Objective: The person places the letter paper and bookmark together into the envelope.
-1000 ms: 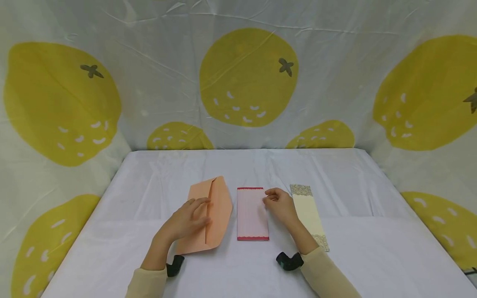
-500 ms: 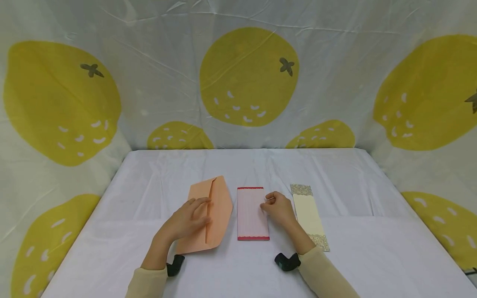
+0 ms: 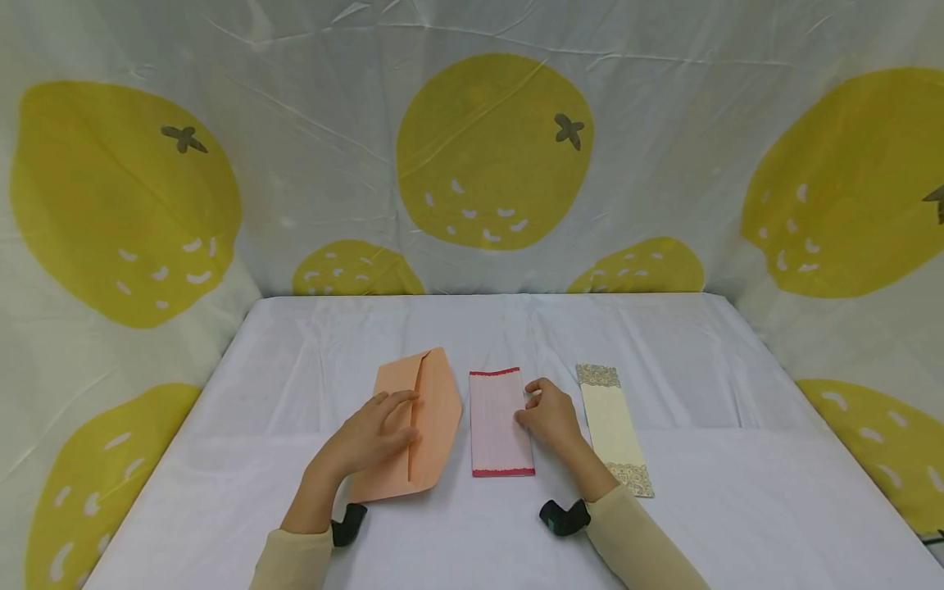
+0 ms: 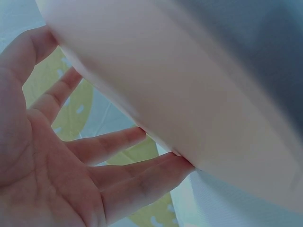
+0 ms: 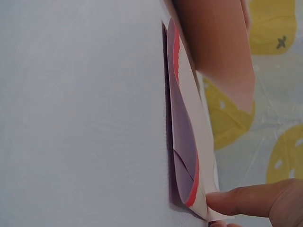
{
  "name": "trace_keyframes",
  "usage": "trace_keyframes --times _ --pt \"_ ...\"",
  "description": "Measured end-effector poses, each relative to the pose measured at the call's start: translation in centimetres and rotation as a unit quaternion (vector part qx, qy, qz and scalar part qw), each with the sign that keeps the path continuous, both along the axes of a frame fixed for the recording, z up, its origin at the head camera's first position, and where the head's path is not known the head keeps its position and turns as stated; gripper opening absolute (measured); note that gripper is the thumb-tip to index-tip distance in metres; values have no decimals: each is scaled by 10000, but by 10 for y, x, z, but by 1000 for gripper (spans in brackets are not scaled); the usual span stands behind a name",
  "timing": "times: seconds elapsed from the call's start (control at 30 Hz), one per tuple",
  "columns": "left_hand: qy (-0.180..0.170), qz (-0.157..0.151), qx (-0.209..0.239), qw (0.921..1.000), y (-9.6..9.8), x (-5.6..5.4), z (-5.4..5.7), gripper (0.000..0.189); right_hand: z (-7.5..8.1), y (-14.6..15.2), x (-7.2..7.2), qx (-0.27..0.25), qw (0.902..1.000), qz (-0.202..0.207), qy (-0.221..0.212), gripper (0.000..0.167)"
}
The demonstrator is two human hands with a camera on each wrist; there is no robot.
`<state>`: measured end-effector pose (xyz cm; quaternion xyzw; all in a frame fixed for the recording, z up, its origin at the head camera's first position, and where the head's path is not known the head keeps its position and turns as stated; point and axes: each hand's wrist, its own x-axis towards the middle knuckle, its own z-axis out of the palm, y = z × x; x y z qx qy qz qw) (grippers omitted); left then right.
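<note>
An orange envelope (image 3: 435,426) lies slanted on the left, its pointed flap spread to the right. My left hand (image 3: 372,430) rests its fingertips on it; in the left wrist view the spread fingers (image 4: 123,144) touch the paper's pale surface. To its right is a slim pink envelope (image 3: 494,422) with red-trimmed ends. My right hand (image 3: 549,414) pinches its right edge, the thumb (image 5: 251,197) on top and a finger mostly hidden below. The right wrist view shows the near end bowed, with its hollow inside visible.
A cream paper strip (image 3: 615,418) with glittery ends lies to the right, partly behind my right forearm. White cloth (image 3: 686,352) covers the table. Lemon-print fabric (image 3: 494,147) stands behind and at both sides.
My right hand has shifted slightly left onto the pink envelope's right edge, and the envelope now bows and tilts a little. The left hand and orange envelope have stayed in place.
</note>
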<state>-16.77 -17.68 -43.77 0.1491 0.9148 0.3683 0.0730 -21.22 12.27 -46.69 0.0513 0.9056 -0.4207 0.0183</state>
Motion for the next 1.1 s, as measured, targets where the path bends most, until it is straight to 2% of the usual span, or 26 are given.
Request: trace_keyframes --times 0.17,0.4,0.53,0.7,0.93,1.1 --pt "-27 23 -13 10000 0 0 -1 52 -1 0 0 -19 10000 23 -44 35" --pt "-179 81 -49 9998 1 -1 0 54 -2 3 0 -118 9999 8 46 24" --pt "-196 76 -30 9998 1 -1 1 54 -1 5 2 -526 9986 -21 41 18" --pt "-242 86 -45 9997 1 0 3 54 3 10 4 -1087 9939 -55 -170 16" --pt "-199 41 -18 9998 1 0 3 54 6 17 4 -1581 9871 -9 -263 16" --pt "-195 23 -9 9998 1 0 2 54 8 22 4 -1863 9815 -132 -418 19"
